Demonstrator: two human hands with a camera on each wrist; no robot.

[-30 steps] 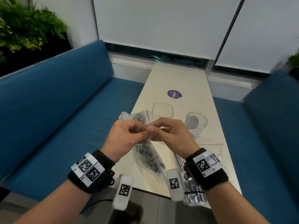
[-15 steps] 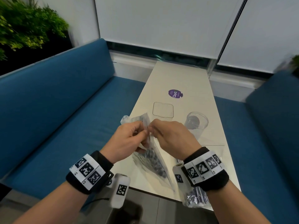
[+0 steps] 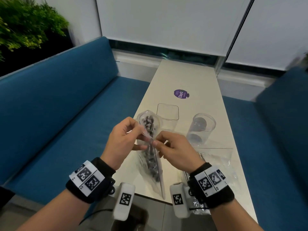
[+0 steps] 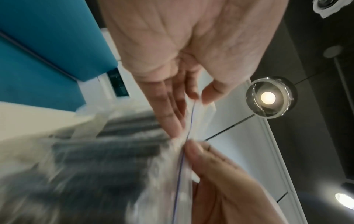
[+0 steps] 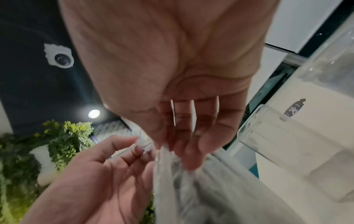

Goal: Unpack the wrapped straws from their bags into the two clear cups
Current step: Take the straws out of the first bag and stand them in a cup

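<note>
Blue upholstered benches (image 3: 55, 104) flank a long, smooth cream table (image 3: 188, 75) under white blinds. Held above its near end, a crinkly clear plastic bag (image 3: 150, 157) of dark wrapped straws (image 3: 150, 125) has its zip-strip mouth pulled apart: the left hand (image 3: 122, 140) pinches one lip between thumb and fingertips, and the right hand (image 3: 175, 150) pinches the other. Just beyond stand a square clear cup (image 3: 167, 112) and, to its right, a round clear cup (image 3: 200, 129), both upright. At the right wrist lies a second bag (image 3: 216, 157), flat and glossy, with silvery wrapped straws (image 3: 198, 203) at the table edge. Farther along the table sits a round purple sticker (image 3: 181, 93); leafy green plants (image 3: 28, 22) fill the left corner.
</note>
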